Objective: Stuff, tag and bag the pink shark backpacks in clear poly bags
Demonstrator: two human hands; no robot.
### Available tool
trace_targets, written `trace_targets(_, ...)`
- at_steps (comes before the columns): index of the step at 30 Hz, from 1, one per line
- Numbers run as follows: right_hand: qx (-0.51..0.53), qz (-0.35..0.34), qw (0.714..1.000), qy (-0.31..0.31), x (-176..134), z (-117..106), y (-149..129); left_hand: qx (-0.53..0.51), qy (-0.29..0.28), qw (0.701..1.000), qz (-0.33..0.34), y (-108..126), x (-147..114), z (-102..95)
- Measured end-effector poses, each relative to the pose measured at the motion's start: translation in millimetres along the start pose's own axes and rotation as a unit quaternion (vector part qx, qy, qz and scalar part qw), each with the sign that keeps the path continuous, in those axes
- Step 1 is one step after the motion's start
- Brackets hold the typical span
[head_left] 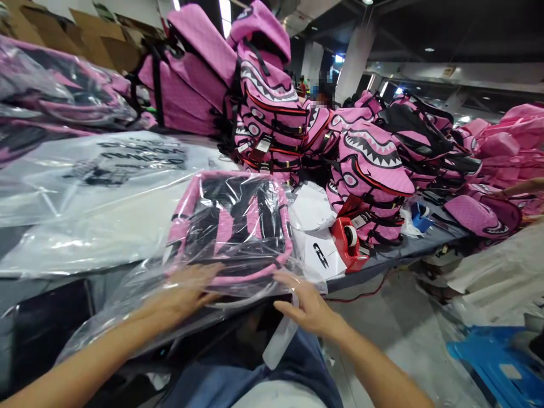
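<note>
A pink and black backpack (232,226) lies in a clear plastic bag (140,289) at the table's front edge, its black back panel and pink-edged straps facing up. My left hand (187,292) rests on the bag's loose near end with its fingers stretched out. By the bag's near right corner is my right hand (308,303), its fingers extended and thumb apart. A translucent strip (280,343) hangs below the right hand; whether it belongs to the bag I cannot tell.
Large printed plastic bags (97,198) lie flat on the left. A red tape dispenser (351,249) stands beside white paper (321,255). Stacked pink shark-mouth backpacks (272,113) rise behind. A blue tape dispenser (420,218) and a blue stool (497,362) are at right.
</note>
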State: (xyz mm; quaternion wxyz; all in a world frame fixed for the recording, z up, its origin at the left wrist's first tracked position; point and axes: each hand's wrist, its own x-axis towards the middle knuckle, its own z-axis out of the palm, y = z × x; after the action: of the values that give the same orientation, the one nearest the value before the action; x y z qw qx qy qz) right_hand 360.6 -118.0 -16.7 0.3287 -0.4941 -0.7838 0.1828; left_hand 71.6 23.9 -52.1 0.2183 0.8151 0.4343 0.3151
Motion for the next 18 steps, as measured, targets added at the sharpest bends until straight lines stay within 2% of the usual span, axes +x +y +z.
trace_targets(3, -0.062, 0.121, 0.981, 0.14, -44.5, 25.4, 14.0, 0.109, 0.013, 0.985, 0.134, 27.8, -45.2, 26.2)
trace_targets(4, -0.081, 0.155, 0.971, 0.163, -50.9, 36.3, 21.6, 0.092, 0.051, 0.98, 0.17, 39.8, -61.1, 40.8)
trace_targets(5, -0.092, 0.182, 0.963, 0.175, -53.3, 46.4, 29.6, 0.051, 0.061, 0.979, 0.187, 51.8, -75.3, 57.0)
trace_targets(6, -0.095, 0.203, 0.958, 0.181, -52.4, 54.6, 37.4, 0.009, 0.067, 0.984, 0.163, 63.1, -86.9, 73.9)
trace_targets(7, -0.092, 0.217, 0.954, 0.185, -49.4, 59.9, 44.2, -0.025, 0.046, 0.992, 0.114, 73.1, -95.2, 90.6)
trace_targets(9, -0.076, 0.225, 0.952, 0.193, -41.4, 61.2, 52.5, -0.091, 0.044, 0.995, -0.027, 87.4, -101.5, 120.3)
trace_targets(12, -0.027, 0.218, 0.962, 0.163, -34.8, 46.2, 51.1, -0.176, 0.08, 0.962, -0.195, 96.7, -93.5, 151.4)
trace_targets(15, 0.027, 0.235, 0.967, 0.091, -35.2, 28.6, 44.1, -0.227, 0.088, 0.932, -0.267, 99.1, -83.7, 167.5)
trace_targets(18, 0.048, 0.265, 0.959, 0.087, -34.4, 18.7, 44.1, -0.236, 0.081, 0.925, -0.287, 98.1, -82.0, 170.3)
